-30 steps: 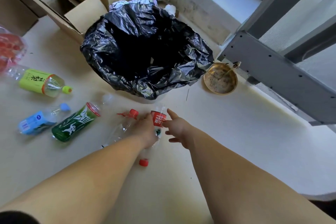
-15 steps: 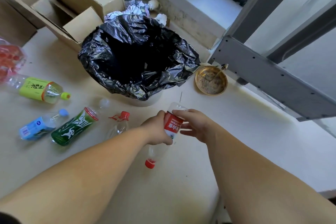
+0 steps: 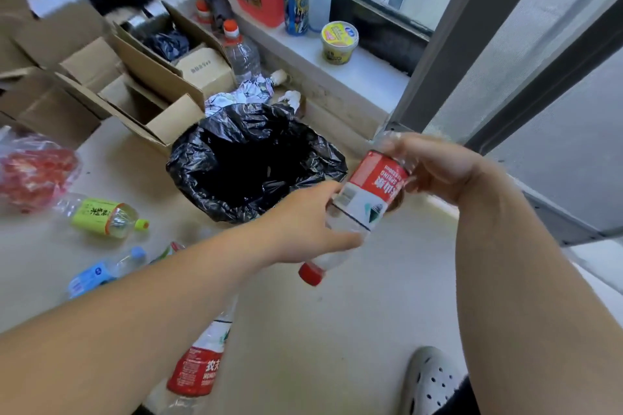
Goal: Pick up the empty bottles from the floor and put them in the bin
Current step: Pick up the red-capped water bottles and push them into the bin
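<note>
Both hands hold a clear bottle with a red and white label, tilted cap-down, just right of the bin. My left hand grips its lower part near the red cap. My right hand grips its upper end. The bin, lined with a black bag, stands open on the floor. Other bottles lie on the floor: a yellow-green labelled one, a blue labelled one, a green one mostly hidden behind my left arm, and a red labelled one under my left forearm.
Open cardboard boxes stand behind the bin. A red mesh bag lies at the left. The window ledge carries bottles and a yellow cup. A grey door frame rises at the right. My white clog is at bottom right.
The bottle has been lifted off the floor and raised to bin height, now held by both hands. The camera has tilted up, showing the ledge and another bottle below my arm.
</note>
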